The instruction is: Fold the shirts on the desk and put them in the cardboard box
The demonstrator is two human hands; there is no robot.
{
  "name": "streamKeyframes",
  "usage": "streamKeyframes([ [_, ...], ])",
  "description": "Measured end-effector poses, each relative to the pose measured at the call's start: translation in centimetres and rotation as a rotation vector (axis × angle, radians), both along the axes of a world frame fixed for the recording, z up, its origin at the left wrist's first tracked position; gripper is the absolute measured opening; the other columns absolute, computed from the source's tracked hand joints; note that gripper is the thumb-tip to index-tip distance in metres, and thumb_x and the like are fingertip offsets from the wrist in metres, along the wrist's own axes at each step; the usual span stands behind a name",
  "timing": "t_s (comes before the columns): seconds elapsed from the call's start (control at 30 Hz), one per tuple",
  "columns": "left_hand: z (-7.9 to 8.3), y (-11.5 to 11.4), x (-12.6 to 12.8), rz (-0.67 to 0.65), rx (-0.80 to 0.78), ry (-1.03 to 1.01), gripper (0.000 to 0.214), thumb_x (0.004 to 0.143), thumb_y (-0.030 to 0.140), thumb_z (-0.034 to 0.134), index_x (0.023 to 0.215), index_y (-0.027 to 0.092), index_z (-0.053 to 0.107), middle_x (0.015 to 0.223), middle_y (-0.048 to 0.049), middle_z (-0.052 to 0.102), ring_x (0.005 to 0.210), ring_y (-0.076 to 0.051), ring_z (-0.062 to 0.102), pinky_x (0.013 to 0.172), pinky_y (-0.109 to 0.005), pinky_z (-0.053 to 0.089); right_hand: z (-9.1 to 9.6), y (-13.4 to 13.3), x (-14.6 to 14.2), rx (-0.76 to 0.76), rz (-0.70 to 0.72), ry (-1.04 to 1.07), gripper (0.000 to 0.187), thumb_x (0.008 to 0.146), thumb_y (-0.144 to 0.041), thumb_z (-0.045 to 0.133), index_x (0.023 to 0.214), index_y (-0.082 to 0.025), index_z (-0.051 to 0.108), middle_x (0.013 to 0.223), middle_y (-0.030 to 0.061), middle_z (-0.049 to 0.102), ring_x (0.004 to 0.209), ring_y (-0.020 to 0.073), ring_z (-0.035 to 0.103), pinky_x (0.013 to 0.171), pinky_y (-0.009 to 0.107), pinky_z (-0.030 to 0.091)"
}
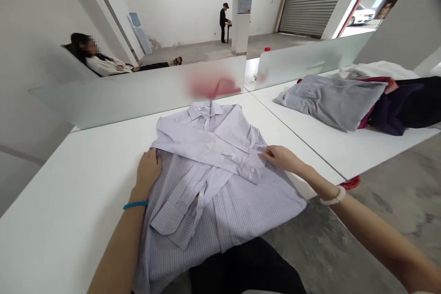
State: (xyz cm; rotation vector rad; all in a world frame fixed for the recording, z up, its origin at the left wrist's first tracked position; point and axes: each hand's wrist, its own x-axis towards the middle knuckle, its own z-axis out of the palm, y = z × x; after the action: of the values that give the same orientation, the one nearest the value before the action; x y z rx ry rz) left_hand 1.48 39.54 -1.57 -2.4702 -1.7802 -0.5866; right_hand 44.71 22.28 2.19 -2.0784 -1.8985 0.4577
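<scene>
A striped, light purple-grey button shirt lies front up on the white table, its collar pointing away from me. Both long sleeves are crossed over its front, and the lower hem hangs past the near table edge. At the shirt's left side, just below the shoulder, my left hand has its fingers closed on the fabric edge. Across from it, my right hand pinches the right side beside a cuff. The fingertips of both hands are partly hidden by cloth.
Frosted divider panels line the table's back. A grey folded cloth and a pile of dark garments lie on the right. Beyond the panels, one person reclines and another stands. Red plastic shows under the table edge.
</scene>
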Motion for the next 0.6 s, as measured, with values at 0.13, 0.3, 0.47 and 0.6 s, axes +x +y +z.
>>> streamKeyframes([
  [0.13, 0.1, -2.2, -0.2, 0.007, 0.036, 0.054, 0.050, 0.087, 0.025, 0.024, 0.121, 0.000, 0.050, 0.126, -0.0268, 0.054, 0.126, -0.035, 0.043, 0.105, -0.050, 0.030, 0.7, -1.8, -1.0, 0.248, 0.142, -0.248, 0.038, 0.096, -0.040, 0.034, 0.104, -0.015, 0.062, 0.106, 0.0142, 0.065, 0.097, 0.0273, 0.060, 0.081, 0.040, 0.047],
  [0.3, -0.8, -8.9, -2.1, -0.095, -0.038, 0.211, 0.053, 0.089, 0.032, 0.025, 0.122, 0.005, 0.054, 0.137, -0.0244, 0.047, 0.128, -0.040, 0.042, 0.102, -0.056, 0.033, -1.4, -2.4, -3.3, 0.255, 0.382, -0.278, 0.053, 0.097, -0.050, 0.032, 0.139, -0.020, 0.043, 0.149, 0.0128, 0.034, 0.138, 0.0328, 0.028, 0.107, 0.054, 0.030],
  [0.47, -1.6, -18.5, -5.2, -0.101, -0.106, 0.186, 0.053, 0.088, 0.029, 0.023, 0.131, 0.013, 0.051, 0.142, -0.0179, 0.045, 0.130, -0.038, 0.040, 0.100, -0.055, 0.039, -4.3, -2.9, -3.3, 0.139, 0.416, -0.158, 0.055, 0.099, -0.044, 0.026, 0.146, -0.016, 0.033, 0.153, 0.0113, 0.026, 0.142, 0.0294, 0.014, 0.113, 0.055, 0.017],
  [0.6, -1.8, -25.5, -6.3, 0.009, -0.073, 0.066, 0.051, 0.087, 0.026, 0.025, 0.131, 0.017, 0.050, 0.135, -0.0165, 0.053, 0.128, -0.033, 0.044, 0.103, -0.050, 0.038, -2.9, -6.7, -1.2, 0.138, 0.290, 0.177, 0.051, 0.096, -0.047, 0.035, 0.141, -0.023, 0.042, 0.145, 0.0080, 0.042, 0.136, 0.0259, 0.034, 0.112, 0.046, 0.030],
])
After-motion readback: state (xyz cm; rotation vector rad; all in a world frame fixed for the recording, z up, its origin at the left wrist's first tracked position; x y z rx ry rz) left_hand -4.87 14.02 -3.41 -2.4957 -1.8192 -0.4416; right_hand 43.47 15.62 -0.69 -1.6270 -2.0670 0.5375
